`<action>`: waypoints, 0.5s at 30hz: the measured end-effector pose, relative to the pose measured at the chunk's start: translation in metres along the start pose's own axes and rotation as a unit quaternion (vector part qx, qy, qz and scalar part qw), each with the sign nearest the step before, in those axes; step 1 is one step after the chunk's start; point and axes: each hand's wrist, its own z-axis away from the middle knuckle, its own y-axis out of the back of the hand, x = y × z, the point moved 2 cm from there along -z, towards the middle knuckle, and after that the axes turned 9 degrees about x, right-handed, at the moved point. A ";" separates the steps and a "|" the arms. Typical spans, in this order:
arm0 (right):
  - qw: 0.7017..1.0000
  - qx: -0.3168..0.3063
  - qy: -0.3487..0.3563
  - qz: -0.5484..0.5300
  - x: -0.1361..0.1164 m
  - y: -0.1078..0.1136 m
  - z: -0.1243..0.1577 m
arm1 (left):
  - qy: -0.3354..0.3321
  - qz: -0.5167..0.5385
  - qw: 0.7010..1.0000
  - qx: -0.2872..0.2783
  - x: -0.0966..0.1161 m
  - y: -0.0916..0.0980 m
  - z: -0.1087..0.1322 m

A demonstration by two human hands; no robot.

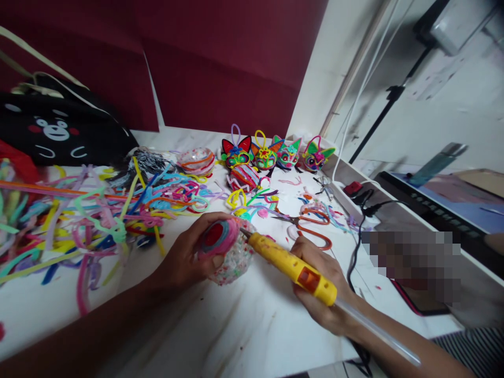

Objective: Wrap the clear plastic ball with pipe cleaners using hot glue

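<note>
My left hand [197, 252] is closed around a speckled clear ball [232, 262]. Coiled pink, blue and red pipe cleaner [218, 236] covers the ball's upper left side, and my thumb presses near its edge. In my right hand [323, 289] is a yellow hot glue gun [289, 262], with a clear glue stick [381, 331] sticking out of its back end. The gun's metal nozzle points left, at the edge of the coil; whether it touches cannot be made out. Orange-handled scissors [315, 223] lie open just beyond my right hand.
A heap of coloured pipe cleaners [90, 210] spreads across the left. Several finished animal-head ornaments [265, 155] stand at the back, near a partly wrapped ball [197, 160]. A black bag [59, 126] is behind the heap. A black cord [356, 257] runs down the right side, beside a phone [421, 296].
</note>
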 end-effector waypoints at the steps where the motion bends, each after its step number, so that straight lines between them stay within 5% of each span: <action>1: 1.000 0.001 -0.002 -0.002 0.000 0.000 0.000 | 0.001 0.001 1.000 0.000 -0.001 0.000 0.000; 15: 1.000 0.000 0.016 0.009 0.000 -0.002 0.002 | 0.009 -0.002 1.000 0.007 0.003 0.000 0.000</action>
